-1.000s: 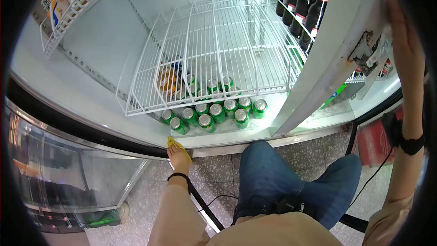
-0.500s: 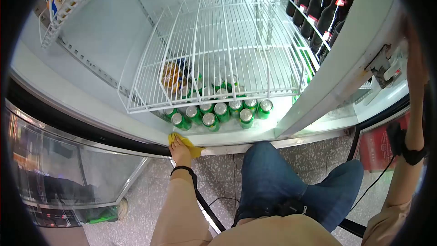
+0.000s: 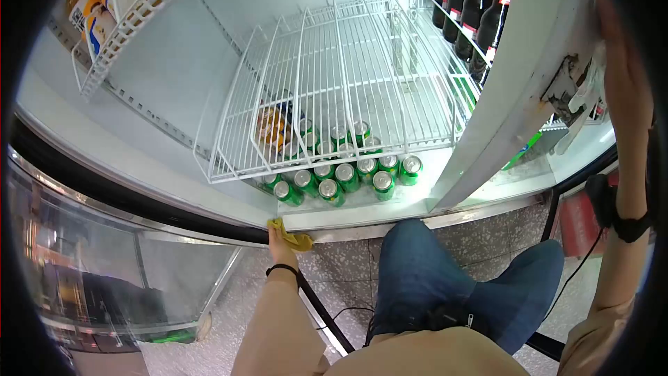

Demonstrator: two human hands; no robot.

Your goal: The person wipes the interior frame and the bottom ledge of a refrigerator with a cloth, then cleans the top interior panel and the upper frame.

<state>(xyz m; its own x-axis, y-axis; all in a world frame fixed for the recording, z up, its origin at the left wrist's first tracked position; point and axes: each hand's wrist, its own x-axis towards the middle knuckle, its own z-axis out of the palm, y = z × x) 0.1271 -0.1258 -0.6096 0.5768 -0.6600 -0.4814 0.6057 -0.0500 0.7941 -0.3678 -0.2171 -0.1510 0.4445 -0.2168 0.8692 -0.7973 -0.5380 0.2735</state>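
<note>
One yellow cloth (image 3: pixel 299 241) lies at the front left corner of the cooler (image 3: pixel 417 199), bunched over the front edge. The left hand (image 3: pixel 281 249) is on it, its fingers closed on the cloth, with one fold showing past the fingertips and the longer part out to their right. The cloth's long axis slants from that corner rightward and toward the person, roughly along the metal front edge (image 3: pixel 362 232), while the fingers point into the corner. The left hand is by far the nearer; the right hand (image 3: pixel 621 63) is well apart, raised beside the outer side of the white upright post (image 3: pixel 504 94) that bounds the compartment on the right. Its fingers look stretched out, but shade and blur there mean I cannot tell whether they grip anything. Just inward of the cloth, green cans (image 3: pixel 331 193) stand on the cooler floor, some in front of the rim of the wire shelf (image 3: pixel 250 175), others beneath it beside an orange package (image 3: pixel 273 127). Dark bottles (image 3: pixel 473 17) with red labels stand farther back, by the post.
</note>
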